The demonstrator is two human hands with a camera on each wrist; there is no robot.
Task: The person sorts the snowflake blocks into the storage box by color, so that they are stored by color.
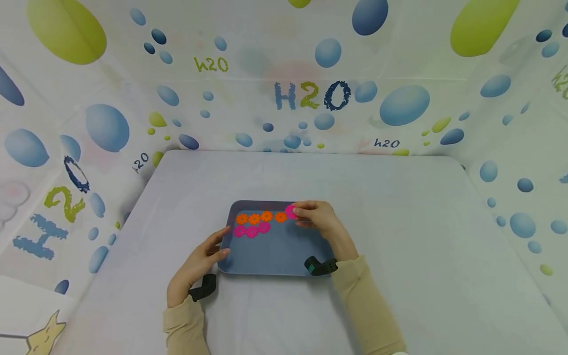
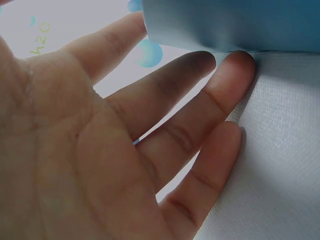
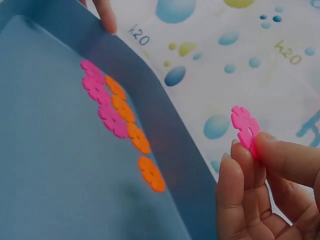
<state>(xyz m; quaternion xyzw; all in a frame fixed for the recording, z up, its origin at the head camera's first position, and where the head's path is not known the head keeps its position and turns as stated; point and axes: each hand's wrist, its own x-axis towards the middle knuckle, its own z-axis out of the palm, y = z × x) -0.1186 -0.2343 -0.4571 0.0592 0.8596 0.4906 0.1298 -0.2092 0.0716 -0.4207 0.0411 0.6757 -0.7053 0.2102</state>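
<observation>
A blue tray [image 1: 270,254] lies on the white table. Along its far side runs a row of several orange flower discs [image 1: 260,217], with three pink flower discs [image 1: 251,230] just below them. My right hand [image 1: 317,217] pinches another pink flower disc [image 1: 291,212] at the right end of the orange row; in the right wrist view that pink disc [image 3: 245,127] is held up between thumb and fingers [image 3: 240,172], clear of the tray [image 3: 50,165]. My left hand [image 1: 201,259] has straight fingers [image 2: 225,85] resting against the tray's left edge [image 2: 230,25].
A white cloth covers the table [image 1: 421,246], which is walled on three sides by a backdrop [image 1: 310,93] printed with blue and green bubbles. A black wrist strap [image 1: 320,266] lies over the tray's near right corner.
</observation>
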